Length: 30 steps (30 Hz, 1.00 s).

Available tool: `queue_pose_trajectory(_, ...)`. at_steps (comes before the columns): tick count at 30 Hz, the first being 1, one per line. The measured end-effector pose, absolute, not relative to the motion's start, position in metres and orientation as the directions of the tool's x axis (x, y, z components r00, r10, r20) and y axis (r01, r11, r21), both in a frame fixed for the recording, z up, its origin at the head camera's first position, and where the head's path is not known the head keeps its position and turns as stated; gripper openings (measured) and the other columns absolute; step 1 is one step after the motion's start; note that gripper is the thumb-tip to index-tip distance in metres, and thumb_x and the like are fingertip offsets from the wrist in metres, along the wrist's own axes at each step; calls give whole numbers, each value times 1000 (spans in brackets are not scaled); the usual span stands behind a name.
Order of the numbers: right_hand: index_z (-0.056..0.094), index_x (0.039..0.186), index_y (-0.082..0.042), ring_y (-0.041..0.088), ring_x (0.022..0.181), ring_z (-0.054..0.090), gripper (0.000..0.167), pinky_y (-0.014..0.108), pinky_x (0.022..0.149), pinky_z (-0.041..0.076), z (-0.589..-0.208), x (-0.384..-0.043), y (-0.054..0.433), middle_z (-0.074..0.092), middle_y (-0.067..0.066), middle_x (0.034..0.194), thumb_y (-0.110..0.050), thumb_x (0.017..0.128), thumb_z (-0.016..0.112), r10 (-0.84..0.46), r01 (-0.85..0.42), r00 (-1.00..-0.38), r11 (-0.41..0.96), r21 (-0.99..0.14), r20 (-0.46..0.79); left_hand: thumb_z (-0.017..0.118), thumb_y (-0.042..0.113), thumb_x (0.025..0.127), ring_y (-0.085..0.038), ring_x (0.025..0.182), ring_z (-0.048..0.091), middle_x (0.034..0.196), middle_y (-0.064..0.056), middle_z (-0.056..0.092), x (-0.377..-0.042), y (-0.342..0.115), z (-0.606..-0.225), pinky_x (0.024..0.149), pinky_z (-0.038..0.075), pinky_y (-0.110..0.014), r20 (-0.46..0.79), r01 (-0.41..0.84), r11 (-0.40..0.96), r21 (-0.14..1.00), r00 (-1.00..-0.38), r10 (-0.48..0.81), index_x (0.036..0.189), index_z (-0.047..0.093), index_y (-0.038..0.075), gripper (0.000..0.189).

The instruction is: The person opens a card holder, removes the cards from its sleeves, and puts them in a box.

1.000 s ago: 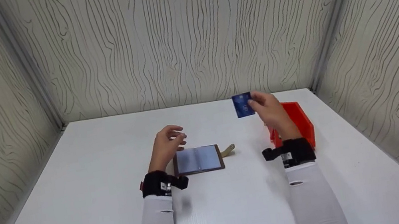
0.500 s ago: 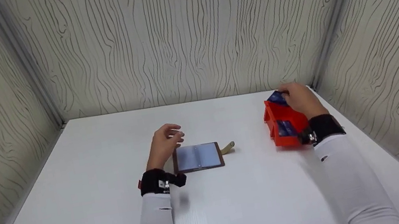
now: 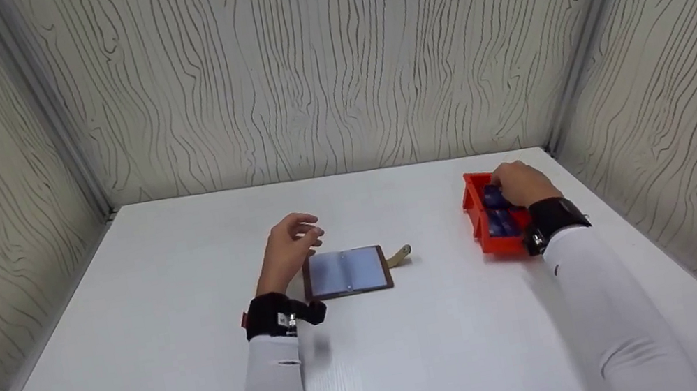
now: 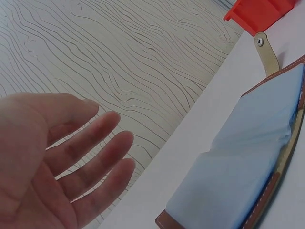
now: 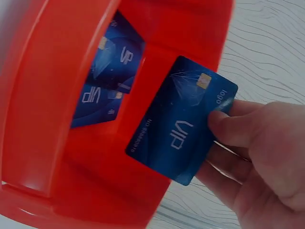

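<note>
My right hand (image 3: 522, 184) pinches a blue VIP card (image 5: 180, 121) by one end, thumb on its printed face. The card overlaps the inside of the red bin (image 3: 504, 246) in the right wrist view. Two more blue cards (image 5: 116, 57) lie in that bin, one overlapping the other. My left hand (image 3: 287, 252) hangs with relaxed, slightly bent fingers (image 4: 97, 164) and nothing in them. Close beside it is a brown card holder (image 3: 347, 272), spread flat with clear bluish sleeves (image 4: 238, 148). A tan snap strap (image 3: 399, 256) sticks out from its right side.
Everything rests on a white table (image 3: 404, 356). A wood-grain patterned panel (image 3: 313, 67) rises behind the table, with similar panels to the left and right. The red bin stands toward the back right.
My right hand has carried the card rightward from left of the bin, then lowered it toward the bin's inside. My left hand and the card holder stay nearly in place.
</note>
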State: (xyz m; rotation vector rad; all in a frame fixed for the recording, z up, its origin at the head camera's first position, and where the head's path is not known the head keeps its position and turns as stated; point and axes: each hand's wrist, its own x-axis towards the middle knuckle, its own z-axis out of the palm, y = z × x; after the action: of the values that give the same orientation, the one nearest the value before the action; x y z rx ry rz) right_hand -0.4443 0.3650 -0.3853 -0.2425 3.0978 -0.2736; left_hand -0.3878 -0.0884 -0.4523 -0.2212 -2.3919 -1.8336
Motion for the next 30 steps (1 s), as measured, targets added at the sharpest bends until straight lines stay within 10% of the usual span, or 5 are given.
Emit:
queue_pose_trajectory(10, 79, 108, 1, 24, 84, 55, 29, 46, 88, 51, -399, -441, 368, 68, 9, 89, 5, 99, 51, -216, -190, -964, 968, -165, -157, 69, 13, 104, -21, 99, 79, 114, -13, 80, -385, -84, -452, 86, 65, -34, 192, 198, 262, 945, -980, 48, 127, 72, 9, 24)
queue_pose_trajectory(23, 71, 122, 6, 34, 97, 63, 28, 56, 99, 55, -406, -443, 369, 74, 22, 107, 4, 104, 50, -190, -171, -979, 962, -213, -70, 70, 14, 104, -21, 100, 79, 115, -12, 80, -386, -79, -452, 88, 65, -35, 176, 182, 264, 947, -983, 45, 128, 72, 10, 24)
queue_pose_trajectory(30, 67, 129, 11, 49, 119, 68, 33, 64, 108, 54, -377, -446, 342, 71, 34, 127, -1, 109, 44, -37, -104, -976, 945, -310, 215, 68, 15, 106, -21, 101, 78, 117, -15, 79, -386, -85, -448, 89, 65, -36, 197, 205, 268, 941, -979, 55, 129, 72, 9, 24)
